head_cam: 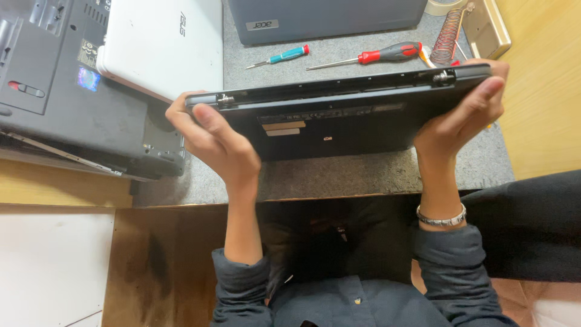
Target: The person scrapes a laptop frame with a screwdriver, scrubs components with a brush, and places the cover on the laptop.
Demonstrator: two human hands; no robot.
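At the bottom of the frame sit the person's dark sleeves and lap, with a silver bracelet (441, 218) on the right wrist. Above them, both hands are raised over the near edge of the grey counter (339, 175). The left hand (213, 138), left of centre, has its grip clamped on one end of a black laptop (339, 118); the right hand (461, 115), right of centre, is clamped on the other end, fingers curled over the far edge.

The laptop is held off the counter in the middle of the frame, tilted so its underside faces the camera. It is closed, or nearly so. Its far edge shows two small metal hinge parts, one by each hand, and a narrow seam runs between them. The base carries pale labels near its middle and looks whole, with no panel off. Judging by that, any opening of the case appears not yet begun; the work seems to be at an inspecting or turning-over stage, with the tools untouched.

Farther back lie a small teal-handled screwdriver (279, 58) and a larger red-handled screwdriver (366, 57). In the upper left, a white laptop (160, 39) rests on a dark upturned laptop (72, 103); a grey laptop (327, 18) lies at top centre. A coiled wire stand (448, 36) is at upper right.
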